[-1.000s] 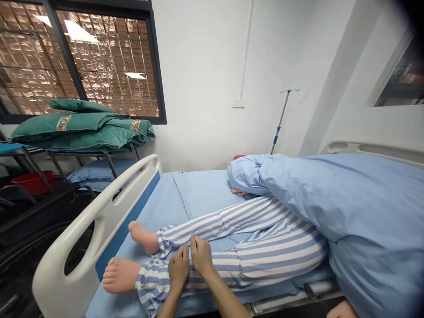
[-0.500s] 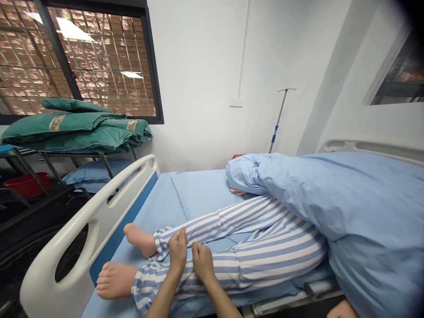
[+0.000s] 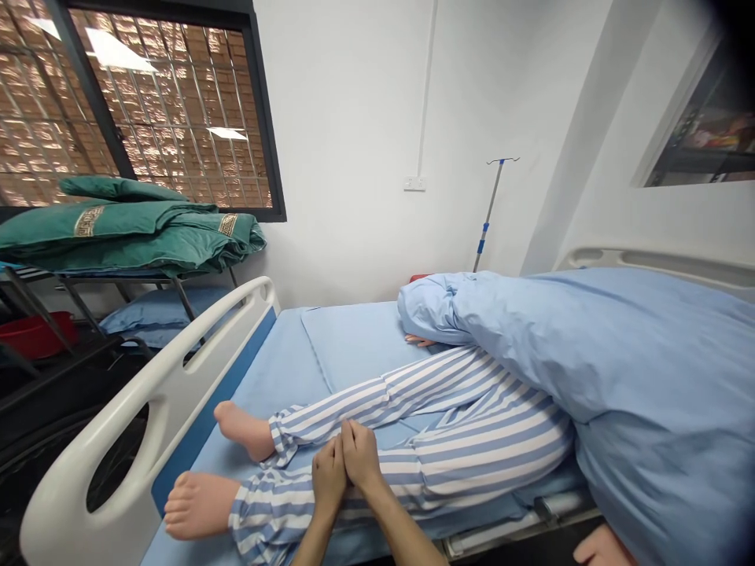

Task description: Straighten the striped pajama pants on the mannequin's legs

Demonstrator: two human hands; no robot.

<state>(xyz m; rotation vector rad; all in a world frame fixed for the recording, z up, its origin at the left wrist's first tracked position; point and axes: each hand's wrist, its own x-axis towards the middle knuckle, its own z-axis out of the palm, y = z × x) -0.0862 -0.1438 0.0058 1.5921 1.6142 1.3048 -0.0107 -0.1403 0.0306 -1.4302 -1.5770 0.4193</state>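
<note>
My left hand (image 3: 329, 473) is a closed fist over the shin of the nearer leg. My right hand (image 3: 362, 456), also curled into a fist, sits against its right side, so the two touch. I see nothing held in either. Whether they rest on the striped pajama pants (image 3: 484, 464) or hover just above is unclear. The legs in the blue-and-white pants lie stretched along the bed, belonging to what looks like a manikin. Its bare near foot (image 3: 200, 505) and far foot (image 3: 243, 429) point toward the footboard. A blue quilt (image 3: 637, 354) covers the upper body.
A white footboard (image 3: 159, 385) stands at the left of the blue bed sheet (image 3: 348, 338). Behind it, folded green bedding (image 3: 135, 228) lies on a rack. An IV pole (image 3: 489, 212) rises beyond the bed. Part of another hand (image 3: 605, 546) shows beneath the quilt, bottom right.
My fists were apart, the left one farther up and left; now they are together side by side. The right fist has moved slightly up. The view has shifted a little.
</note>
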